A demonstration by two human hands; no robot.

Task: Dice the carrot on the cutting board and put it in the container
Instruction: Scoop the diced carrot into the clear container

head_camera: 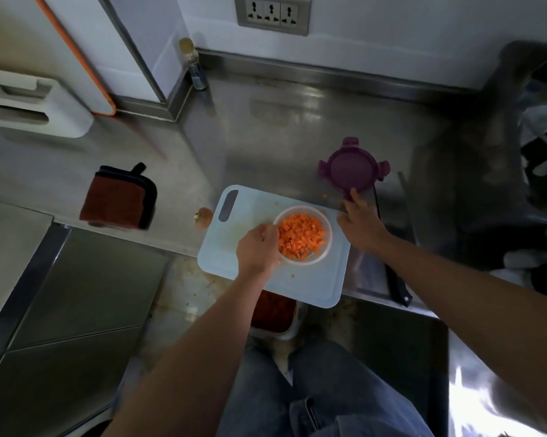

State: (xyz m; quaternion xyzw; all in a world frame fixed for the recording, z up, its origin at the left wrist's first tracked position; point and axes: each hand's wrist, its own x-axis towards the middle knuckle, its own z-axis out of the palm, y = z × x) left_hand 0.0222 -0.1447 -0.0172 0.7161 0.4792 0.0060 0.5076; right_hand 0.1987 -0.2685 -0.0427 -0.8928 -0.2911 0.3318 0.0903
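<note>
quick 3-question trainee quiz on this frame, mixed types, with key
1. True or false: the left hand grips the container of diced carrot, which stands on the cutting board.
2. The right hand touches a lid coloured: A green, B purple, C white.
3. Fill in: the knife lies on the counter to the board's ____ side.
Key: 1 true; 2 B; 3 right.
</note>
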